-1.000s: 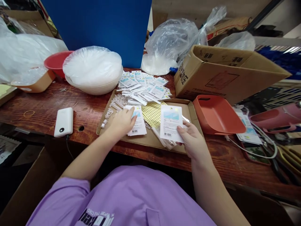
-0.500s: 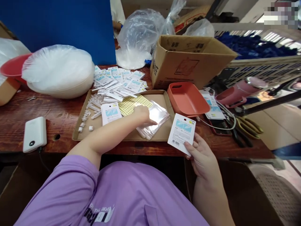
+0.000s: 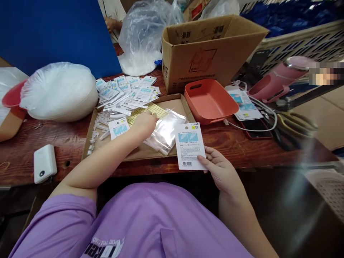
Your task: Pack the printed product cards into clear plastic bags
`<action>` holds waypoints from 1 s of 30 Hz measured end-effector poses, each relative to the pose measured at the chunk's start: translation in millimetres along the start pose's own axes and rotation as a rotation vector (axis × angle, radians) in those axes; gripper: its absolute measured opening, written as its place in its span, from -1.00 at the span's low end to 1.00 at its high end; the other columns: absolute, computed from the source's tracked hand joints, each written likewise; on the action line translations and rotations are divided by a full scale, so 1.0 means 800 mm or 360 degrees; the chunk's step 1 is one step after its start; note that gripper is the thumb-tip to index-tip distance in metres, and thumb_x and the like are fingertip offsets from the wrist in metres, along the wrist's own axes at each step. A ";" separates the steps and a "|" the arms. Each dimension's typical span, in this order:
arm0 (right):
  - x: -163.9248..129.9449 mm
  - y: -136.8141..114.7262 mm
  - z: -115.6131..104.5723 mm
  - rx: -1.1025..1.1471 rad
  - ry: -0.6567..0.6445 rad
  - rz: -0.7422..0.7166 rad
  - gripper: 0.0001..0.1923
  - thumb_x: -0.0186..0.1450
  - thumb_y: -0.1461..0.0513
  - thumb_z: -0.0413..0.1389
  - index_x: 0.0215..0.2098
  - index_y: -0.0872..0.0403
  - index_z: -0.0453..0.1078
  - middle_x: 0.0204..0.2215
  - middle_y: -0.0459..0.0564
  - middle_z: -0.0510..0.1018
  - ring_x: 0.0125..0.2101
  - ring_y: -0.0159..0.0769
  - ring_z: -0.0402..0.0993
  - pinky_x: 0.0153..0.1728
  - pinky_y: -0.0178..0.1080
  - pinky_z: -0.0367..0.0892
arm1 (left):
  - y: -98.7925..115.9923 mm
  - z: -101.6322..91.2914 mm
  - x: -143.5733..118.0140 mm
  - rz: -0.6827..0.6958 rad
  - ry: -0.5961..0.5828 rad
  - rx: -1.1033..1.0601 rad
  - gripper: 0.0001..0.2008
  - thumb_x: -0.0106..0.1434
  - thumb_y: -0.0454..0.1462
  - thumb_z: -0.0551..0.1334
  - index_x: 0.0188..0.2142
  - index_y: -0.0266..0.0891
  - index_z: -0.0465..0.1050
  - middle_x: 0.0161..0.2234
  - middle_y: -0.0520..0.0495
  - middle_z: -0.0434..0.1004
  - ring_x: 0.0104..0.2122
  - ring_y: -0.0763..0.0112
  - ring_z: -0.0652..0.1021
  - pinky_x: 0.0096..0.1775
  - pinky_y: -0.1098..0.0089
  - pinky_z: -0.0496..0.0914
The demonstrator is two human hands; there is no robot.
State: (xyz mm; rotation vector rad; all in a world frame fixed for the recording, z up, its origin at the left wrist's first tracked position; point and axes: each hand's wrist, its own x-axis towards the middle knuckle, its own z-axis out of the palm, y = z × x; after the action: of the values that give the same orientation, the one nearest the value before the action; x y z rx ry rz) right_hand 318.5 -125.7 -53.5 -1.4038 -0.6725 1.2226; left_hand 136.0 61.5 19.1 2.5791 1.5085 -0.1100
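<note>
Two hands at work over the wooden counter (image 3: 242, 143).
Right hand (image 3: 221, 170) raised near the counter edge, grip pinching white printed backing card (image 3: 190, 146) upright by its lower corner; left hand (image 3: 143, 123) stretched forward, fingers pressing down on clear plastic sleeves (image 3: 166, 130) inside shallow cardboard tray (image 3: 185, 107), grip curled, nothing lifted.

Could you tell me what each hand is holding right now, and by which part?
The right hand holds a printed card by its lower right corner. The left hand rests on the clear plastic bags in the cardboard tray; whether it grips one cannot be told.
</note>
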 end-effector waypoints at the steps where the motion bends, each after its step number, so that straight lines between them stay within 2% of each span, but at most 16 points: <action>1: 0.000 0.000 0.001 -0.0005 -0.0029 0.0011 -0.55 0.06 0.03 0.31 -0.14 0.02 0.40 -0.28 0.00 0.61 -0.42 -0.29 0.54 -0.62 -0.37 0.34 | -0.002 -0.001 -0.005 0.0004 0.0007 -0.0026 -0.58 0.37 -0.18 -0.11 -0.11 -0.34 0.46 -0.12 -0.28 0.49 -0.09 0.11 0.49 -0.09 0.20 0.33; 3: -0.002 -0.001 0.002 0.0017 -0.0082 0.0025 -0.58 0.04 0.02 0.32 -0.22 0.03 0.41 -0.35 -0.03 0.61 -0.51 -0.37 0.50 -0.68 -0.42 0.27 | -0.006 -0.002 -0.017 0.0002 0.0036 -0.0356 -0.58 0.38 -0.14 -0.12 -0.11 -0.29 0.44 -0.16 -0.22 0.53 -0.13 0.18 0.51 -0.11 0.23 0.35; 5: -0.006 -0.001 0.005 0.0050 -0.0203 0.0055 -0.61 0.03 0.02 0.32 -0.29 0.04 0.41 -0.46 -0.07 0.58 -0.60 -0.43 0.42 -0.73 -0.44 0.21 | -0.009 -0.003 -0.031 -0.0055 0.0040 -0.1101 -0.62 0.37 -0.11 -0.10 -0.10 -0.24 0.39 -0.18 -0.17 0.56 -0.19 0.26 0.55 -0.16 0.27 0.39; 7: -0.011 -0.001 0.014 0.0065 -0.0455 0.0115 -0.64 0.06 0.02 0.30 -0.30 0.05 0.43 -0.52 -0.09 0.56 -0.66 -0.47 0.37 -0.74 -0.44 0.18 | -0.013 -0.004 -0.047 -0.0157 -0.0026 -0.1984 -0.71 0.34 -0.14 -0.02 -0.08 -0.21 0.33 -0.17 -0.14 0.57 -0.25 0.32 0.58 -0.23 0.32 0.42; 9: -0.014 -0.001 0.027 0.0077 -0.0722 0.0200 -0.67 0.11 0.03 0.27 -0.26 0.06 0.45 -0.50 -0.07 0.57 -0.62 -0.45 0.41 -0.69 -0.42 0.25 | -0.016 -0.005 -0.063 -0.0244 -0.0124 -0.2594 -0.77 0.29 -0.23 0.07 -0.07 -0.18 0.30 -0.15 -0.12 0.58 -0.27 0.32 0.60 -0.30 0.35 0.44; 12: -0.015 -0.003 0.047 0.0138 -0.0883 0.0301 -0.69 0.13 0.05 0.26 -0.24 0.05 0.46 -0.39 -0.03 0.61 -0.45 -0.35 0.53 -0.48 -0.34 0.42 | -0.020 -0.005 -0.086 -0.0311 -0.0122 -0.3085 -0.69 0.19 -0.36 0.15 -0.05 -0.18 0.31 -0.12 -0.11 0.57 -0.22 0.30 0.60 -0.30 0.36 0.48; 14: -0.013 -0.004 0.055 0.0179 -0.0880 0.0337 -0.69 0.13 0.06 0.27 -0.23 0.05 0.46 -0.35 -0.01 0.62 -0.38 -0.31 0.56 -0.38 -0.29 0.46 | -0.022 -0.002 -0.098 -0.0376 -0.0077 -0.3260 -0.71 0.18 -0.41 0.16 -0.08 -0.25 0.36 -0.08 -0.14 0.55 -0.18 0.34 0.59 -0.25 0.38 0.49; 17: -0.012 -0.008 0.059 0.0212 -0.0808 0.0370 -0.72 0.13 0.09 0.27 -0.24 0.04 0.47 -0.37 -0.03 0.62 -0.41 -0.35 0.56 -0.38 -0.32 0.45 | -0.026 0.006 -0.110 -0.0511 -0.0083 -0.3413 -0.78 0.21 -0.40 0.14 -0.14 -0.34 0.42 0.00 -0.18 0.50 -0.17 0.38 0.59 -0.21 0.42 0.50; 22: -0.014 -0.016 0.065 0.0171 -0.0609 0.0342 -0.71 0.11 0.07 0.28 -0.25 0.03 0.48 -0.39 -0.05 0.62 -0.44 -0.36 0.55 -0.39 -0.32 0.45 | -0.030 0.009 -0.120 -0.0666 -0.0205 -0.3608 -0.76 0.31 -0.22 0.09 -0.07 -0.21 0.39 -0.06 -0.14 0.54 -0.24 0.30 0.61 -0.24 0.32 0.50; 30: -0.022 -0.032 0.072 0.0060 -0.0588 0.0410 -0.66 0.11 0.10 0.28 -0.16 0.03 0.50 -0.32 0.00 0.63 -0.38 -0.28 0.57 -0.36 -0.25 0.47 | -0.041 0.003 -0.130 -0.0674 -0.0167 -0.3567 -0.62 0.33 -0.10 0.04 0.12 -0.01 0.25 -0.01 -0.13 0.50 -0.23 0.27 0.61 -0.25 0.28 0.49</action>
State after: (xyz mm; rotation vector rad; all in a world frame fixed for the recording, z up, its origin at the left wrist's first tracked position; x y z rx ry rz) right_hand 266.1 -114.8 -16.5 -1.2716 -0.7290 1.7156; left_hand 56.2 -12.5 28.5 0.4348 0.8193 0.8215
